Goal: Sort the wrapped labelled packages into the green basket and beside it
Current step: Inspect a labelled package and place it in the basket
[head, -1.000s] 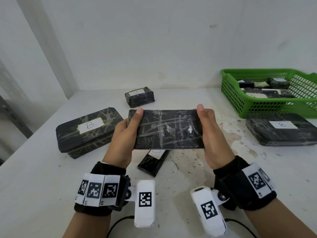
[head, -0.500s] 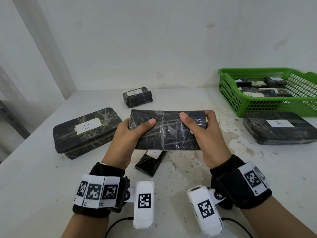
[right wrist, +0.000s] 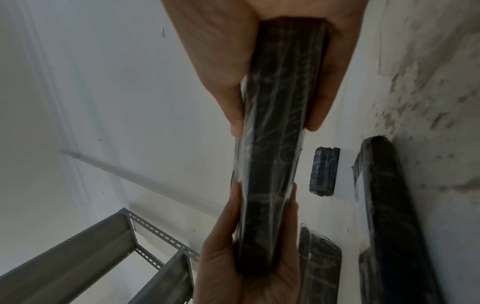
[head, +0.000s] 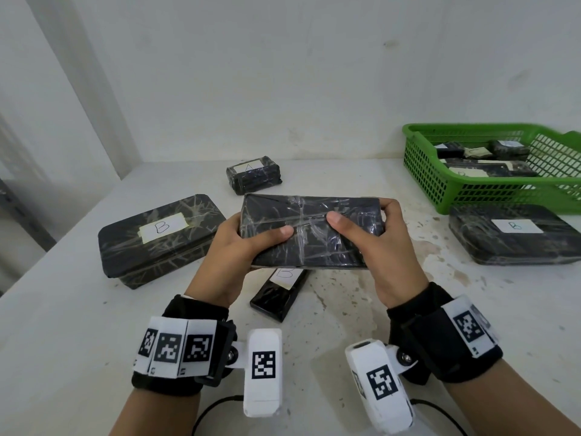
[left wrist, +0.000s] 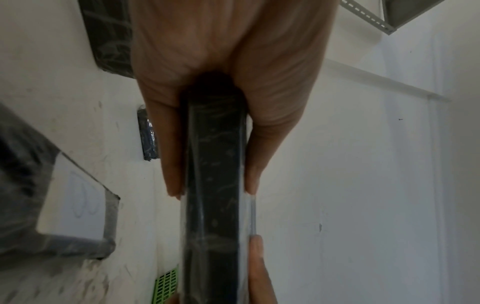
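Left hand (head: 234, 247): gripped the left end of the held package (head: 311, 234), thumb laid across the upper face and fingers (left wrist: 172, 164) wrapped under it, as the left wrist view showed; the hold looked chosen to let the flat pack be turned.
Right hand (head: 385, 247): clasped the right end the same way, thumb on top and fingers underneath, so the pack was carried between both hands above the bench (head: 63, 309).
Held package: black, film-wrapped, lifted clear of the bench at mid-scene; no label showed on the face turned up, so it was probably being rotated to find the letter before sorting.
Slim package (head: 279, 291): lay on the bench directly under the held one, at 6 o'clock from it, its label partly covered and apparently a B.
Large B package (head: 160, 237): sat at 9 o'clock from the hands, label up, not yet sorted.
Second B package (head: 512, 234): rested at 3 o'clock, just beside the basket's near wall, which suggested B items belonged beside it.
Small package (head: 253, 175): stood at 12 o'clock, toward the wall, marked with what looked like an A.
Green basket (head: 421, 171): stood at 2 o'clock, far right, already holding several small wrapped packs; their letters were too small to read.
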